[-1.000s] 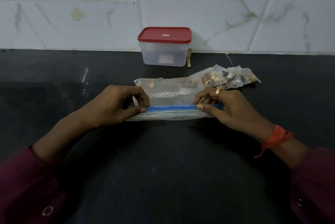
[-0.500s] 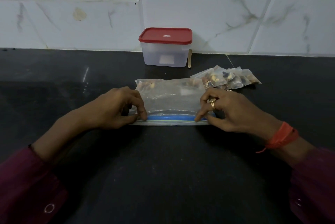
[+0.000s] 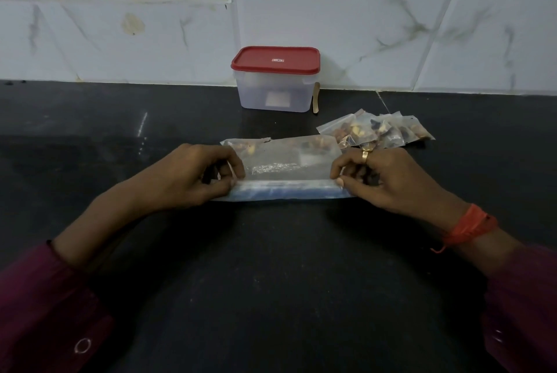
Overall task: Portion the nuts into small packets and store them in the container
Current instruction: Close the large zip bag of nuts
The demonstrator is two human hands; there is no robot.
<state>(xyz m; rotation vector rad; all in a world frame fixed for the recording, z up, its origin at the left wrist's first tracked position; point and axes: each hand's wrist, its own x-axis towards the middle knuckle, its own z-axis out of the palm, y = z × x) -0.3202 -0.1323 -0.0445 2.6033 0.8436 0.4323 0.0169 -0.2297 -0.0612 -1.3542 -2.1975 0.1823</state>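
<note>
The big clear bag (image 3: 286, 161) lies flat on the dark table (image 3: 271, 282), pulled straight between the two hands. The left hand (image 3: 193, 176) pinches one end of the blue zip edge (image 3: 286, 190). The right hand (image 3: 388, 179) pinches the other end. On both hands the fingers (image 3: 235, 166) are curled on top, with the thumb tips at the edge. A few nuts (image 3: 248, 148) sit at the far side of the bag, away from the fingers.

The bag looks thin, soft and light. It would likely flop and slide on the smooth table, so the stiffer zip edge, held at both ends, seems the best place to hold it. The loose nuts may roll into a corner if the bag tips.

Just past the right fingers lies a heap of small packets (image 3: 376, 131), already filled. Further back stands the container (image 3: 275, 95) with its red lid (image 3: 275, 59) on. A thin stick (image 3: 316, 98) leans beside it.

It is hard to tell if the zip is open or closed, and the fingers hide its corners. The packets overlap, so they cannot be counted. The container wall is cloudy and the light is dim.
</note>
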